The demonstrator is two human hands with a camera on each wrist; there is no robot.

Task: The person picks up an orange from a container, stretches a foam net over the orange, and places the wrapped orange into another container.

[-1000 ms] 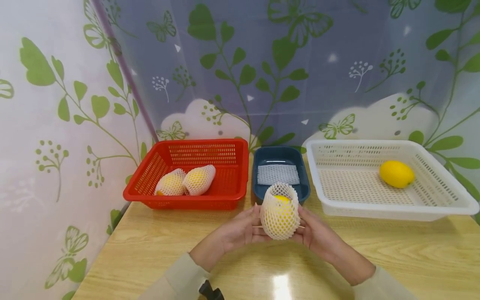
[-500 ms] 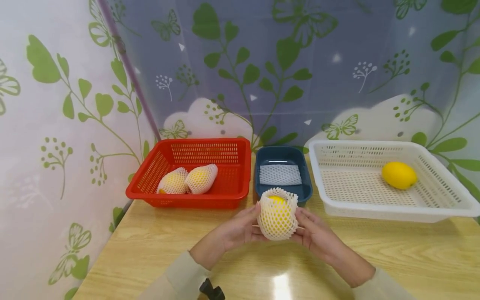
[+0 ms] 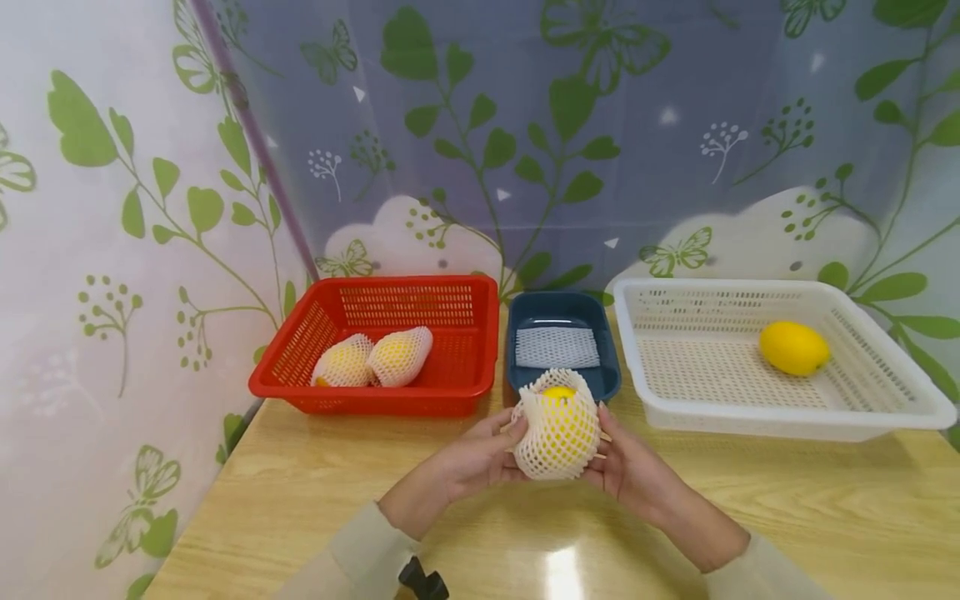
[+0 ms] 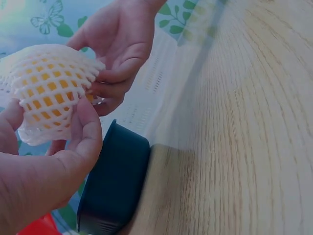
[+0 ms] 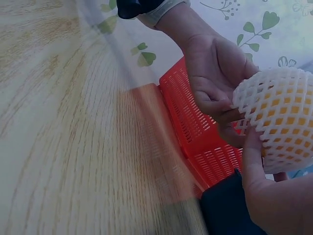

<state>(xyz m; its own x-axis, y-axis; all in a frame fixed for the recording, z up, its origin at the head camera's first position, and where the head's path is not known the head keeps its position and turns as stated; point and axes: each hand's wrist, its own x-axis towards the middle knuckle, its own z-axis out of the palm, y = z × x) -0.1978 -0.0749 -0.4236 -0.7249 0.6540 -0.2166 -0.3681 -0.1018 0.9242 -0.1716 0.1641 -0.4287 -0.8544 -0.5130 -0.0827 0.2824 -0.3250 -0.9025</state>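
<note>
A yellow mango in a white foam net is held up between both hands in front of the blue bin, its yellow top showing through the net's open end. My left hand grips the left side, the thumb lying on the net near its rim. From the right, my right hand holds the other side with curled fingers. In the left wrist view the net is stretched around the fruit, with fingertips of both hands at its lower edge. The right wrist view shows the netted mango between the same two hands.
A red basket at the left holds two netted mangoes. Behind the hands, a dark blue bin contains flat white foam nets. A white basket at the right holds one bare yellow mango.
My left thumb has moved up onto the front of the net, and the net's upper rim has changed shape. Both hands keep holding the mango in nearly the same place.
</note>
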